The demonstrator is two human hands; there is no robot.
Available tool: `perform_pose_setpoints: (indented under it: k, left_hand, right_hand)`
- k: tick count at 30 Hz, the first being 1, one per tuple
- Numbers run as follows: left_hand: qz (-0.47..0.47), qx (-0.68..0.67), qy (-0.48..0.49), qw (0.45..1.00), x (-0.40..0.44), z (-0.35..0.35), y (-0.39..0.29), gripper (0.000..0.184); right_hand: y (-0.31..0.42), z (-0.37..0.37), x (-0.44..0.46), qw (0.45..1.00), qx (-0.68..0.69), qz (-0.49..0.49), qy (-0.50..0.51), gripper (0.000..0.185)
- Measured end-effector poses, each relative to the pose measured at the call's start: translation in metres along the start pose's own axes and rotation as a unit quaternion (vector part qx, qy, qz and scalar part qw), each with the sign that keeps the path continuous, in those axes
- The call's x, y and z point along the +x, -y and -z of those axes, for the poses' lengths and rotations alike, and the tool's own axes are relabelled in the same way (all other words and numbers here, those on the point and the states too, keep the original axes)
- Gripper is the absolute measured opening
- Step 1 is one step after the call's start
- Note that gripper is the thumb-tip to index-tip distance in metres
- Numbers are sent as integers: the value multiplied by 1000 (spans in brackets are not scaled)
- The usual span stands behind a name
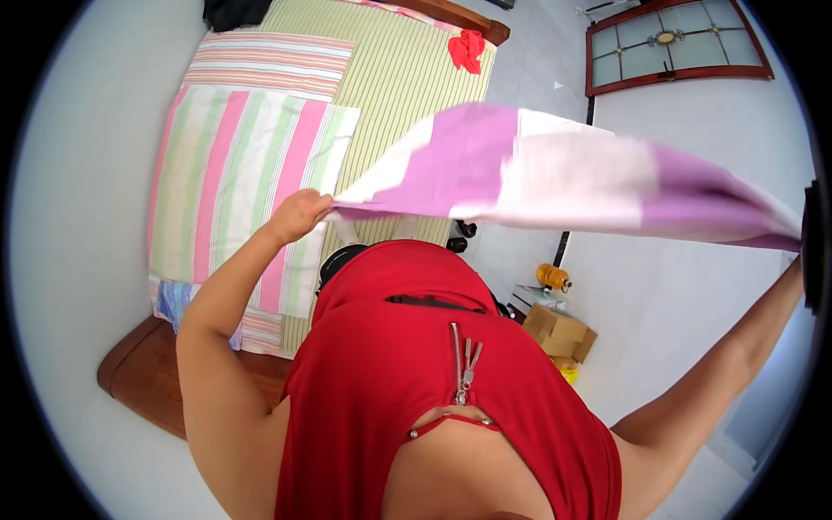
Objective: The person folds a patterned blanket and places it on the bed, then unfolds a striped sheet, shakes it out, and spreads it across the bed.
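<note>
A purple-and-white striped cloth [572, 178] is stretched in the air across my front, its far part blurred by motion. My left hand [301, 215] is closed on its left corner, above the edge of the bed. My right arm reaches far out to the right, and the cloth's other end runs taut to my right hand [796, 260] at the picture's edge. The fingers of that hand are mostly hidden, but the cloth's end hangs from there. Below the cloth is my red top with zip pulls.
On the left stands a bed with a striped mat [399, 78], a pink-green-white striped cloth [251, 191] and a small red cloth [466, 52]. A cardboard box [555, 334] and an orange bottle [553, 277] are by the right wall. A wood-framed glass door [680, 43] is at the back.
</note>
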State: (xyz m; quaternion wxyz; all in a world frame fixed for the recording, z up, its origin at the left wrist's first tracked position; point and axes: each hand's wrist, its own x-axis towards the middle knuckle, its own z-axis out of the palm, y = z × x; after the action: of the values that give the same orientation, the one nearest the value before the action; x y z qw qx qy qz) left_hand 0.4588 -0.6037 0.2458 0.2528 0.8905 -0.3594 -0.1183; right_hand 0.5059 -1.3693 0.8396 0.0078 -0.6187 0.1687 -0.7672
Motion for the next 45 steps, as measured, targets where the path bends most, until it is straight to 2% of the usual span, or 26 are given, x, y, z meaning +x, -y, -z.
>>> perform_pose_setpoints:
  k: [1, 5, 8, 9, 12, 15, 18, 19, 22, 23, 26, 28, 30, 32, 33, 34, 37, 39, 41, 43, 44, 45]
  left_hand:
    - [40, 16, 54, 998, -3, -3, 1, 17]
    - [-80, 38, 108, 990, -14, 1, -8, 29]
    - [18, -31, -28, 999, -29, 1, -9, 50]
    - [123, -90, 13, 988, -30, 5, -10, 70]
    - [176, -161, 6, 971, -24, 4, -6, 74]
    - [146, -75, 109, 980, -11, 4, -8, 59]
    - [124, -65, 205, 969, -4, 0, -5, 39]
    - [102, -40, 188, 976, -4, -9, -5, 23]
    - [91, -55, 219, 970, -4, -11, -10, 22]
    - [120, -54, 213, 968, -4, -7, -11, 21]
    - [247, 28, 85, 965, 13, 7, 6, 21]
    - [259, 135, -3, 957, 40, 40, 6, 26]
    - [180, 202, -110, 956, 60, 58, 40, 30]
    - [166, 269, -193, 929, 78, 93, 64, 32]
    - [180, 313, -181, 915, 90, 114, 81, 30]
    - [223, 297, -183, 910, 99, 142, 70, 27]
    - [203, 385, -246, 866, 114, 201, 86, 22]
    - [245, 423, -224, 843, 129, 239, 81, 13]
    - [225, 472, -241, 818, 135, 274, 107, 19]
    - [271, 493, -245, 789, 147, 313, 127, 29]
    - [295, 483, -262, 782, 148, 329, 114, 30]
    - [317, 468, -271, 779, 150, 352, 113, 34]
  right_hand:
    - [-4, 2, -1, 1000, -6, -6, -3, 17]
    - [-24, 4, -4, 1000, -28, -15, -1, 17]
    - [-34, 12, -10, 999, -43, -27, -10, 18]
    - [-38, 14, -13, 998, -49, -33, -12, 18]
    - [-47, 20, -20, 997, -63, -47, -17, 18]
    - [-60, 24, -25, 995, -80, -54, -30, 19]
    - [-73, 32, -32, 993, -97, -62, -39, 19]
    - [-77, 32, -35, 992, -103, -64, -39, 19]
    - [-95, 40, -44, 989, -121, -72, -42, 20]
    - [-101, 44, -46, 988, -127, -77, -45, 20]
    - [-116, 53, -49, 985, -142, -78, -51, 20]
    - [-129, 59, -51, 984, -151, -80, -52, 21]
    - [-144, 62, -51, 983, -155, -84, -48, 21]
    - [-157, 66, -49, 982, -155, -93, -53, 19]
    - [-165, 62, -48, 982, -152, -102, -49, 18]
    - [-172, 63, -47, 981, -151, -112, -48, 17]
    - [-195, 62, -40, 977, -132, -157, -52, 13]
    - [-211, 56, -39, 973, -110, -199, -51, 11]
    - [-228, 51, -45, 969, -115, -218, -22, 12]
    - [-257, 42, -52, 966, -149, -195, 77, 15]
    - [-267, 40, -59, 962, -149, -191, 123, 17]
    - [-274, 31, -68, 959, -94, -225, 146, 20]
